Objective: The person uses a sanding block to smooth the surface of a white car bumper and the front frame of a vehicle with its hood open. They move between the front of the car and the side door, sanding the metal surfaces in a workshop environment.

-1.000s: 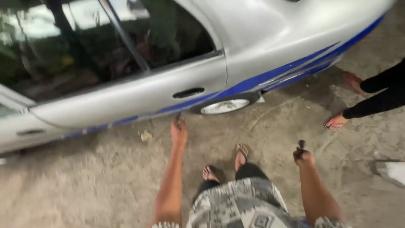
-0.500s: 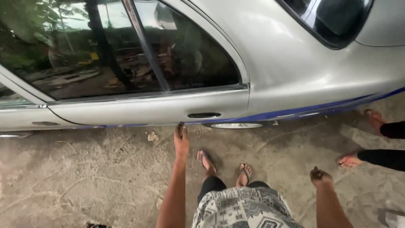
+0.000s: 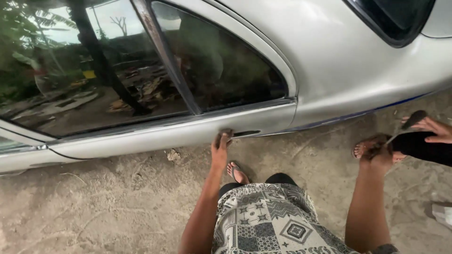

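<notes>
At six o'clock a patterned shirt (image 3: 273, 221), at four o'clock the right hand (image 3: 376, 153) fisted on a small dark tool (image 3: 374, 146), at twelve o'clock the left hand (image 3: 220, 146), fingers hooked on the dark door handle (image 3: 238, 134) of a silver car (image 3: 329, 61), another person's sandalled feet (image 3: 423, 124) at three o'clock.

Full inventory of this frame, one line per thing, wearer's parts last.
car: 1, silver, across the top.
door handle: 1, dark, on rear door, at the left hand's fingertips.
rear window: 1, tinted, above the handle.
ground: sandy grey dirt.
other person's feet: 2, in sandals, right edge.
patterned shorts: 1, black and white, bottom centre.
own foot: 1 visible, in sandal.
left hand: on the handle.
right hand: closed around a small dark object, unclear.
</notes>
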